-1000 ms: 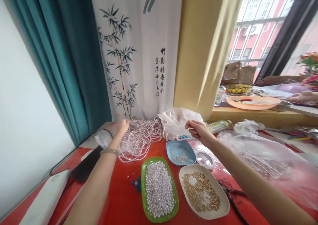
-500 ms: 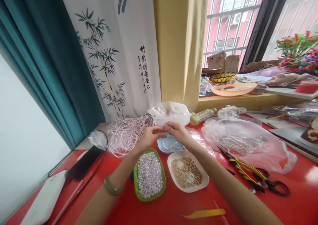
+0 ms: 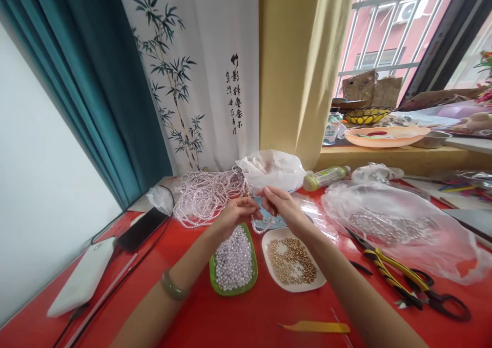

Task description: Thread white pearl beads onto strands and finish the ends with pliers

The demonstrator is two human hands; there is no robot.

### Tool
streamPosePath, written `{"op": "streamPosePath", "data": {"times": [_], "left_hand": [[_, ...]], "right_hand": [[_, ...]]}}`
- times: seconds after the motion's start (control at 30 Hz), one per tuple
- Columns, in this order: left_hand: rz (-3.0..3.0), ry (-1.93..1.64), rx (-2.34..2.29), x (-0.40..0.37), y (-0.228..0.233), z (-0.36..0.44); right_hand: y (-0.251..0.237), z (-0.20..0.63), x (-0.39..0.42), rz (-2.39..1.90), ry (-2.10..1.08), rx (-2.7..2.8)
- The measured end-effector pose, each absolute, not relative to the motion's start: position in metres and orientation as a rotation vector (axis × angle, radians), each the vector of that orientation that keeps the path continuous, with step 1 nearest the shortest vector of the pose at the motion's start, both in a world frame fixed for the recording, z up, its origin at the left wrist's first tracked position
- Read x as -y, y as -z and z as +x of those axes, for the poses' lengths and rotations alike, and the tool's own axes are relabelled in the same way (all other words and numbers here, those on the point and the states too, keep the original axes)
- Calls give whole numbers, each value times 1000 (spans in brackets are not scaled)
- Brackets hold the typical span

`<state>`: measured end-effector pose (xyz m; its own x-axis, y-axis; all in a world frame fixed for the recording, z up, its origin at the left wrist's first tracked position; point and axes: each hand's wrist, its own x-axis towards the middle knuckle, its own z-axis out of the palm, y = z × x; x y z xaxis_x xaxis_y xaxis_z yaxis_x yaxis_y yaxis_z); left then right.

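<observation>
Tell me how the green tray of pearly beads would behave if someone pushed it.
The green tray would probably slide rather than tip, since it looks broad and shallow. The pearly beads look round and loose, so a jolt might set some rolling.

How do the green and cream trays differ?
The green tray holds pearly beads; the cream tray holds gold beads. The green tray's beads look larger than the cream tray's. The green tray's floor is nearly covered; the cream tray's shows bare patches. Both sit on the red table.
</observation>
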<state>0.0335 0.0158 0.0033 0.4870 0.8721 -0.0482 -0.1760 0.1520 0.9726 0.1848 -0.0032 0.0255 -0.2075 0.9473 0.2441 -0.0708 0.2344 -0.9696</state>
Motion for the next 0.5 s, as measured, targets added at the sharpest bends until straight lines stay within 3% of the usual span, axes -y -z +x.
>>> {"op": "streamPosePath", "data": {"times": [0.23,0.5], "left_hand": [[1209,-815,-887,-19,15,0],[1666,-697,-1275,-24,48,-40]], "right_hand": [[-42,213,1,-911,-1130,1216],[-59,226,13,-1150,-797,1653]]}}
